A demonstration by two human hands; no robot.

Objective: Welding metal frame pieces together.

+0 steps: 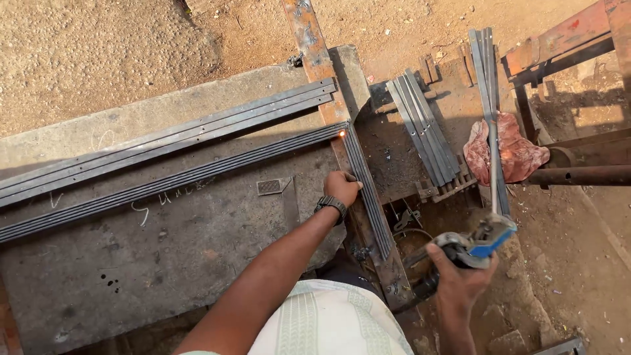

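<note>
My left hand (342, 187), with a dark watch at the wrist, presses down on a grey ribbed metal strip (369, 194) that runs toward me along a rusty beam (315, 59). That strip meets a long ribbed strip (164, 181) at a corner where a small orange glowing spot (342, 134) shows. My right hand (460, 279) grips a welding electrode holder (474, 243) with a blue jaw, held out to the right, away from the joint. A thin welding rod (492, 164) sticks up from the holder.
A grey slab table (164, 263) carries the strips, a second long strip pair (171, 135) and a small metal piece (271, 187). A bundle of cut strips (424, 128) and a pink rag (516, 154) lie to the right, beside a rusty frame (565, 39). Sandy ground (92, 52) lies beyond.
</note>
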